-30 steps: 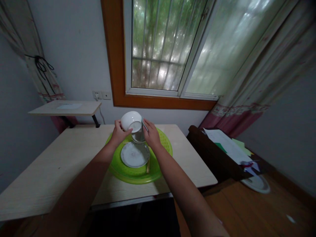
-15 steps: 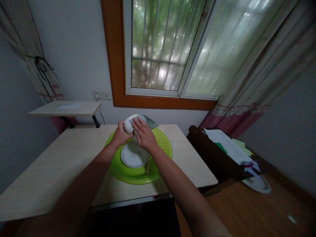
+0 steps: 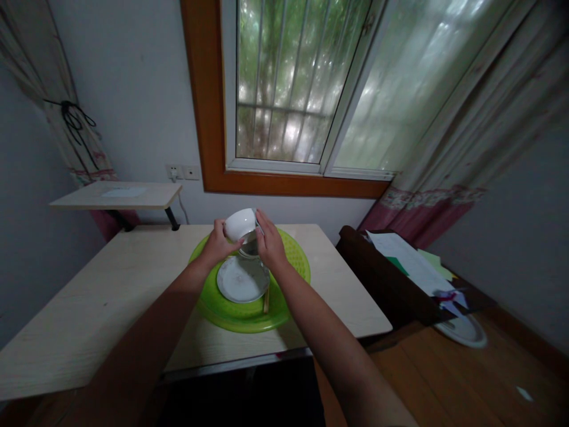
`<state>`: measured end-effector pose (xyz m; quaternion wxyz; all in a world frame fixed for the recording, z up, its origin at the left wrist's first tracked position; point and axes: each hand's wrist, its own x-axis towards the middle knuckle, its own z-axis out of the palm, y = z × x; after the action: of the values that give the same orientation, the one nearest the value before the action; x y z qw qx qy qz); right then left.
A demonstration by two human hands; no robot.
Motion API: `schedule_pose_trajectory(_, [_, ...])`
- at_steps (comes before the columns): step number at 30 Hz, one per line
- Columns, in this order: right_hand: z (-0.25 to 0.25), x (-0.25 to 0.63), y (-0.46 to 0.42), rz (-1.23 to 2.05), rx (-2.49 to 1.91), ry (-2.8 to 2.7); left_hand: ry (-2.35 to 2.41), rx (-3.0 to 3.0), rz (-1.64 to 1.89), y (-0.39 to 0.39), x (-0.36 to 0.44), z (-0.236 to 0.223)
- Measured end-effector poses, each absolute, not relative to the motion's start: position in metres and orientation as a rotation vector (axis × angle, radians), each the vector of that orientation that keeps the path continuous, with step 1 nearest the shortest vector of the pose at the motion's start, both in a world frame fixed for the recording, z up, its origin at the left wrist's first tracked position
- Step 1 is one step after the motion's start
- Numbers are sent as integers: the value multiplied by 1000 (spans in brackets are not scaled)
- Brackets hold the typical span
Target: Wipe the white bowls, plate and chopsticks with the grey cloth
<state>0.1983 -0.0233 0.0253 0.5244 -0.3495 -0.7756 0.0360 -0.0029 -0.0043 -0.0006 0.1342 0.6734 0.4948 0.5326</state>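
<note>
barred window [image 3: 302, 89], daylit | wooden frame [image 3: 207, 89] | pale wall [image 3: 128, 89] | tied-back curtain [image 3: 40, 53] | light table [image 3: 111, 284] | brown floor [image 3: 422, 379]

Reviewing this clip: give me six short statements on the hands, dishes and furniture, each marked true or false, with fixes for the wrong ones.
1. The left hand grips a white bowl, with the right hand raised beside it. True.
2. Both hands rest flat on the table. False: both are up at the bowl.
3. A plate lies in a green basket. True.
4. That basket is square. False: it is round.
5. A white sheet lies on the raised shelf. True.
6. The shelf stands at the table's right end. False: it is toward the left.
</note>
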Motion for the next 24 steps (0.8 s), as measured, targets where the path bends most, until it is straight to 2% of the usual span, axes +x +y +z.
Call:
schedule_pose_trajectory(9, [43, 189, -48, -219, -713, -2175, 1349, 2193, 1430, -16, 5, 5])
schedule_pose_trajectory(24, [18, 204, -12, 148, -874, -1729, 1447, 2032, 1574, -10, 2, 1])
